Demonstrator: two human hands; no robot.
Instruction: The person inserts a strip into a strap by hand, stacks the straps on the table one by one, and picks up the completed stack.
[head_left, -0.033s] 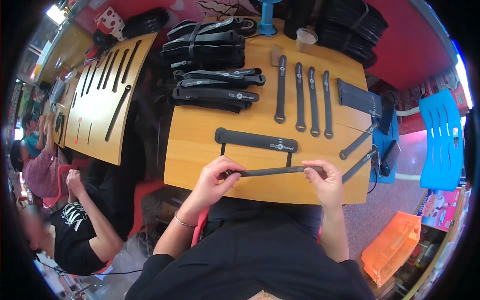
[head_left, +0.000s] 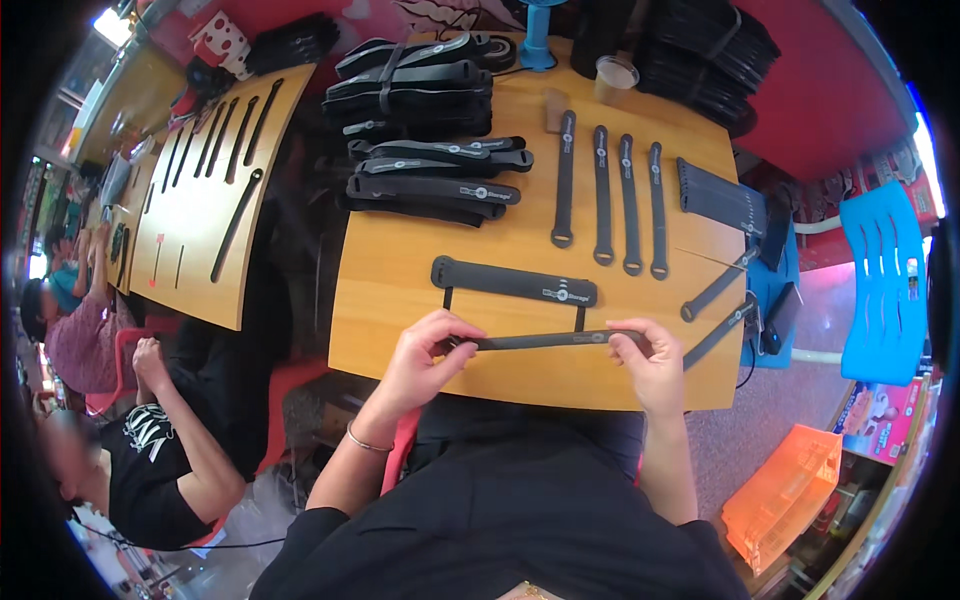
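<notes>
A dark grey strap (head_left: 545, 342) stretches level between my two hands above the near edge of the table. My left hand (head_left: 432, 358) pinches its left end between thumb and fingers. At the other end, my right hand (head_left: 652, 362) grips the strap in the same way. Just beyond lies a wider stack of straps (head_left: 515, 280), crossed underneath by two thin black strips. Farther back, several single straps with slotted ends (head_left: 628, 205) lie side by side, pointing away from me. Two more straps (head_left: 718, 285) slant off the table's right edge.
Bundled black straps (head_left: 415, 90) are piled at the back left, with looser ones (head_left: 435, 190) in front. A cup (head_left: 614, 75) and dark plastic packs (head_left: 705, 60) stand at the back. Another person (head_left: 170, 450) sits left by a second table (head_left: 205, 250). An orange crate (head_left: 785, 495) is at right.
</notes>
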